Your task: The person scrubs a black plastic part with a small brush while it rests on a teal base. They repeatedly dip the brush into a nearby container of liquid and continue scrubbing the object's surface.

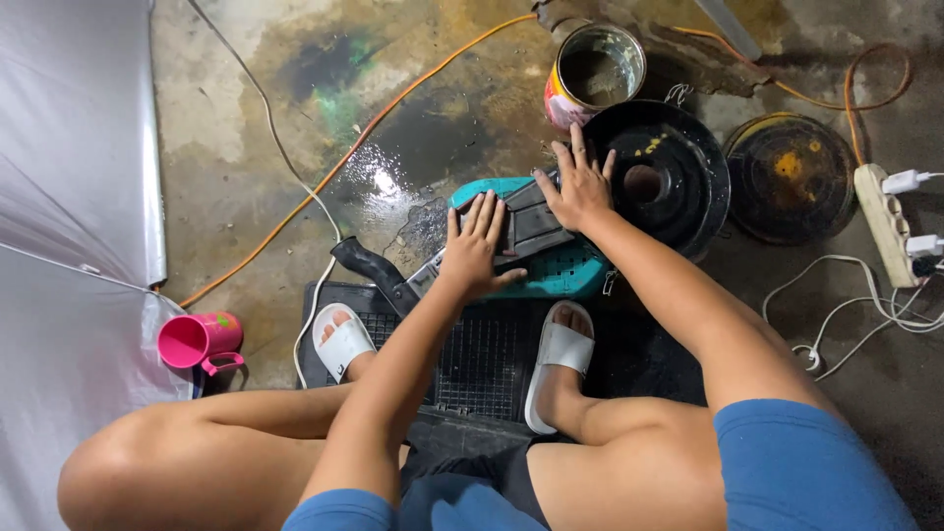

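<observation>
Your left hand (474,251) lies flat, fingers spread, on the dark grey panel (536,228); grip wide, palm down, holding nothing. Your right hand (578,185) presses flat on the panel's upper right end, fingers splayed, grip also wide, no clasp. The panel sits tilted across a teal plastic crate (560,270), which rests on the wet concrete floor (295,118) just ahead of your feet in white slides (558,359). Under your feet: a black rubber mat (482,364).

Just right of the right hand, touching the crate area: a black round pan (688,172). Behind it a paint tin (593,74), open. Further right a 2nd round dark lid (790,177) & a white power strip (885,226) w/ plugs. An orange cable (364,138) runs across the floor. Pink mug (200,340) sits by your left knee, near the silver sheet (69,197).
</observation>
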